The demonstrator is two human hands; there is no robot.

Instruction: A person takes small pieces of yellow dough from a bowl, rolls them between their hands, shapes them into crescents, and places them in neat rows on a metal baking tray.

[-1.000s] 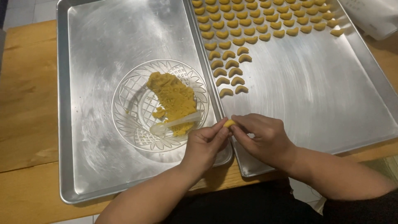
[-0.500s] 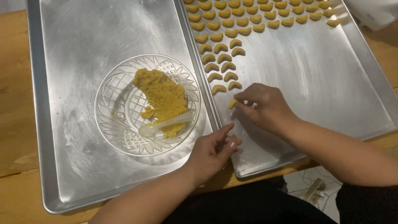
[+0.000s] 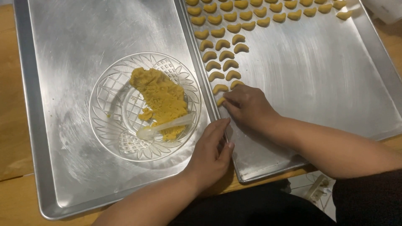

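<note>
My right hand (image 3: pixel 248 106) lies on the right metal tray (image 3: pixel 318 88), its fingertips pressing a small yellow crescent of dough (image 3: pixel 220 101) down at the foot of the left column of crescents (image 3: pixel 222 54). My left hand (image 3: pixel 211 152) rests with nothing in it on the seam where the two trays meet, fingers slightly apart. To its left, a clear patterned glass plate (image 3: pixel 113 121) holds a lump of yellow dough (image 3: pixel 161 98) and a clear plastic spoon (image 3: pixel 165 127). The plate sits on the left metal tray (image 3: pixel 63 62).
Rows of shaped crescents (image 3: pixel 268 12) fill the top of the right tray. Both trays lie side by side on a wooden table (image 3: pixel 12 125). A white object (image 3: pixel 387 10) sits at the top right corner.
My right hand carried the dough piece from near my left hand up to the column of crescents and set it down. My left hand let go and dropped onto the tray edges.
</note>
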